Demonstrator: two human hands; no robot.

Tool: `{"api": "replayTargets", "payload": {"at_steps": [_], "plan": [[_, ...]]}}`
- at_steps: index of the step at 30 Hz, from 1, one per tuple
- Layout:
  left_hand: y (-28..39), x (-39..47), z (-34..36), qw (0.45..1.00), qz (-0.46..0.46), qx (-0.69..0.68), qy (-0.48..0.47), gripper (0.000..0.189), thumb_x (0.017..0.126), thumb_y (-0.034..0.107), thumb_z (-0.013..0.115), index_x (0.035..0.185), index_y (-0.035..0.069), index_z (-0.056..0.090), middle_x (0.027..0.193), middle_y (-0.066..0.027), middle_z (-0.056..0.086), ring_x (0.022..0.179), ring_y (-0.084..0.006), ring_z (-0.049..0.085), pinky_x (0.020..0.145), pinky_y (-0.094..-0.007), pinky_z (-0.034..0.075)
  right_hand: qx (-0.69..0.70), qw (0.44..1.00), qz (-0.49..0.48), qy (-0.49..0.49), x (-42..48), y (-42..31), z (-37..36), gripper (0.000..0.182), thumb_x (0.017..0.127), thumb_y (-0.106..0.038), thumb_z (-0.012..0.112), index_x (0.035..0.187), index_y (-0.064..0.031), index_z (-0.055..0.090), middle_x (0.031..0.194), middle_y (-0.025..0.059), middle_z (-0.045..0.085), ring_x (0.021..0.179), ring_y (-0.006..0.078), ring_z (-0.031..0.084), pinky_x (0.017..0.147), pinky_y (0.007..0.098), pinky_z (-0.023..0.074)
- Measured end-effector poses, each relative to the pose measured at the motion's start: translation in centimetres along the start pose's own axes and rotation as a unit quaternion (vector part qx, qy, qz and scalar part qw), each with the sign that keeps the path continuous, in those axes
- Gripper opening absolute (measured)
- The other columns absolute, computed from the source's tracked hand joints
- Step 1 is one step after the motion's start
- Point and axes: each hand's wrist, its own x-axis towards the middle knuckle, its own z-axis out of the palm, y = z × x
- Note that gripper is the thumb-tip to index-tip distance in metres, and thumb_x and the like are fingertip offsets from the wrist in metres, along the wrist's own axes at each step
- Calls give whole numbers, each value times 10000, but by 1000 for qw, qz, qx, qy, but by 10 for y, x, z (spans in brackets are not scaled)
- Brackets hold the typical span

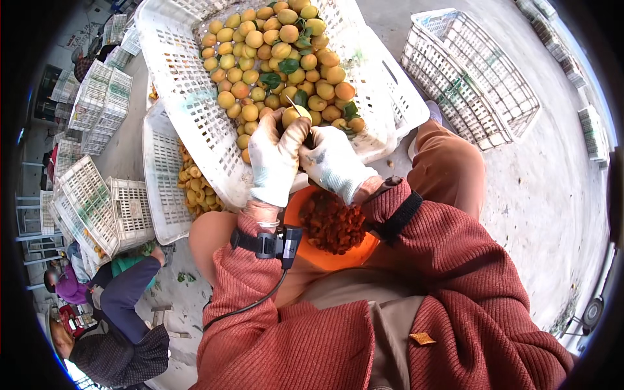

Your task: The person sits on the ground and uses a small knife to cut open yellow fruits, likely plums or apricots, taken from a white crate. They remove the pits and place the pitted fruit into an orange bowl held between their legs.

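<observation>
My gloved left hand (pixel 274 153) grips a yellow apricot (pixel 295 116) between thumb and fingers, over the near edge of a white plastic crate (pixel 178 73). A thin, pointed knife blade (pixel 294 104) lies against the fruit. My gloved right hand (pixel 335 158) is closed beside the left one, on what seems to be the knife's handle, mostly hidden. Whole apricots (pixel 273 53) with a few green leaves fill much of the crate. Below my hands, between my knees, an orange plastic bowl (pixel 358 257) holds wet reddish-brown apricot stones (pixel 334 226).
Left of the crate, a second white crate (pixel 165 195) holds apricot halves (pixel 197 187). A white crate (pixel 468 78) stands at the right on the concrete floor (pixel 526 214). Stacked crates (pixel 100 102) and people seated low, one in purple (pixel 73 287), are at the left.
</observation>
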Motion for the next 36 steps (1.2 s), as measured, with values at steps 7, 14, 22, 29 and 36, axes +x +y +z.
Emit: {"api": "replayTargets", "payload": {"at_steps": [7, 14, 22, 29, 36], "plan": [[7, 3, -9, 965, 116, 237, -9, 346, 929, 296, 737, 991, -22, 615, 893, -115, 674, 797, -160, 621, 725, -319, 512, 16, 994, 77, -72, -7, -11, -13, 239, 876, -159, 594, 833, 49, 704, 590, 160, 653, 505, 255, 662, 498, 379, 531], [-5, -3, 0, 983, 47, 179, -11, 374, 942, 356, 719, 880, -1, 624, 748, -101, 644, 670, -160, 573, 633, -340, 487, 0, 993, 101, -60, -11, 2, -8, 202, 836, -106, 618, 770, 69, 694, 598, 152, 667, 512, 233, 667, 494, 364, 530], [3, -13, 8, 993, 19, 119, 5, 391, 1014, 334, 619, 856, -22, 651, 716, -40, 635, 664, -91, 542, 613, -297, 481, -131, 991, 22, 28, -13, 17, 4, 208, 780, -160, 697, 770, 48, 704, 697, 233, 685, 674, 367, 702, 639, 409, 569], [-13, -16, 4, 991, -119, -54, 15, 504, 1042, 431, 526, 897, -28, 677, 798, -34, 667, 719, -93, 583, 676, -276, 499, -164, 977, 52, -128, -6, -4, -15, 259, 730, -185, 714, 820, 58, 701, 738, 250, 689, 716, 399, 698, 676, 425, 569], [-5, -17, 4, 996, -46, 77, 11, 433, 1027, 373, 586, 907, -35, 668, 785, -55, 671, 720, -91, 584, 672, -278, 497, -71, 978, 129, -149, -2, 3, -16, 307, 818, -215, 662, 866, 85, 702, 692, 233, 687, 685, 364, 713, 621, 424, 564]]}}
